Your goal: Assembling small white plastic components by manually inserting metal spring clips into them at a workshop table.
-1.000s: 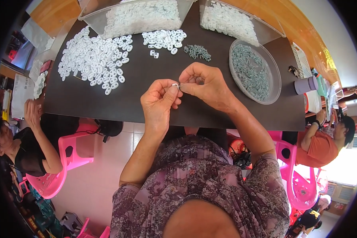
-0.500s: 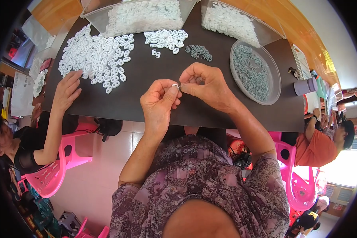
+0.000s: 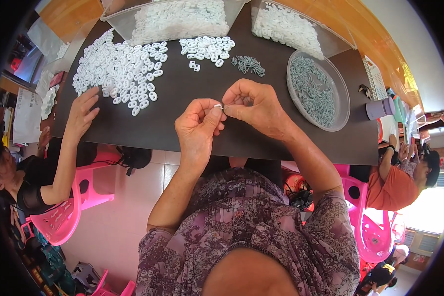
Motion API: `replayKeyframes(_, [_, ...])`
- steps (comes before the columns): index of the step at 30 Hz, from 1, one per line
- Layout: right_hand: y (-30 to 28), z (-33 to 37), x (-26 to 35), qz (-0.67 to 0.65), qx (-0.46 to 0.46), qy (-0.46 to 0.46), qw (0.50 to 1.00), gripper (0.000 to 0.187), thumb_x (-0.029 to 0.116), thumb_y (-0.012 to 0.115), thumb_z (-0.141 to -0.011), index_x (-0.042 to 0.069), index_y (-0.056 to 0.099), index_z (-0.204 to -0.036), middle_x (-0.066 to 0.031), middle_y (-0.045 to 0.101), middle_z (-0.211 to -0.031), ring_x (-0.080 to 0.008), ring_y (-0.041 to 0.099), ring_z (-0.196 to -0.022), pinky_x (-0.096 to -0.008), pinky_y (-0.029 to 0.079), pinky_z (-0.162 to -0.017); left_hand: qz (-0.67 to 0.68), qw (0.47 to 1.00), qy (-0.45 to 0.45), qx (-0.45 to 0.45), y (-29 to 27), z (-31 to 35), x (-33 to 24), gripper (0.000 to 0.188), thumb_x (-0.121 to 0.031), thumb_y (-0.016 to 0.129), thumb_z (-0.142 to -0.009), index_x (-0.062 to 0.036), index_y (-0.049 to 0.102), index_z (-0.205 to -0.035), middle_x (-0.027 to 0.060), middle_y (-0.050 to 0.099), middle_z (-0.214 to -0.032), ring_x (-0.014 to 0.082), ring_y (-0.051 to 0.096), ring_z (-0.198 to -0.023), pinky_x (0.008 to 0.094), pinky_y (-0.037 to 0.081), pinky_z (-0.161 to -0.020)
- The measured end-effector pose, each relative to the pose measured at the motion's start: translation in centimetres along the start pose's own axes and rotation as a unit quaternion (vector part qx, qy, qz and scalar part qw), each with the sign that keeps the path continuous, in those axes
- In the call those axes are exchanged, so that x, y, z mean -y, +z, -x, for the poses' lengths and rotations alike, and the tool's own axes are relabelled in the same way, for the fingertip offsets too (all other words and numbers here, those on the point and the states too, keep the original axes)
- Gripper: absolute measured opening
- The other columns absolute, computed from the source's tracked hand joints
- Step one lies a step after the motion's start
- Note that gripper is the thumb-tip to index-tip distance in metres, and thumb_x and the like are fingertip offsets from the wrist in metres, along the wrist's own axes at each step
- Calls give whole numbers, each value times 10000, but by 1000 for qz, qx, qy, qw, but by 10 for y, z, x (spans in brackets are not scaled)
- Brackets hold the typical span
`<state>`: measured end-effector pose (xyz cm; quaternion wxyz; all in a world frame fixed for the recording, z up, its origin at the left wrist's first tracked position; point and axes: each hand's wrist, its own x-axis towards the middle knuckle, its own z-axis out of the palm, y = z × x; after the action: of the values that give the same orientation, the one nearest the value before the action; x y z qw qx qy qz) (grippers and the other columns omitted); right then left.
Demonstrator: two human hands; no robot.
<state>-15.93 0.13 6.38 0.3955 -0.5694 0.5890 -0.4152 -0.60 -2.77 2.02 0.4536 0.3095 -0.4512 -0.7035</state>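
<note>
Above the near part of the dark table, my two hands meet at the fingertips. My left hand is closed, holding a small white plastic piece between thumb and forefinger. The thumb and forefinger of my right hand pinch a tiny screw at that piece's right side; the fingers hide most of it. Beyond my hands lie a small group of white plastic pieces and a little heap of grey screws. To the right, a round clear tray holds many more grey screws.
A wide heap of white oval pieces covers the table's left part, with a co-worker's hand beside it. Two clear bins of white pieces stand at the back. A purple-grey container is at the right edge. Another person sits right.
My hands stay nearly in place, still joined at the white plastic piece. The co-worker's hand at the left has drawn back slightly from the heap.
</note>
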Motion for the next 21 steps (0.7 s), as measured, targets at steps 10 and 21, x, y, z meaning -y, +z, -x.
replayKeyframes(10, [3, 0, 0, -31, -9, 8, 999, 126, 35, 657, -786, -16, 590, -879, -22, 610, -787, -63, 572, -730, -210, 471, -660, -18, 1000, 20, -7, 2, 1, 0, 43, -52, 567, -888, -14, 588, -894, -1, 583, -729, 34, 505, -612, 156, 407, -537])
replayKeyframes(21, [13, 0, -12, -102, -53, 21, 993, 136, -1, 647, -782, -25, 587, -901, -48, 625, -798, -84, 598, -727, -207, 474, -655, -66, 995, 69, -25, 5, 1, 7, 43, -39, 555, -892, -5, 581, -886, -3, 564, -725, 40, 475, -603, 172, 401, -534])
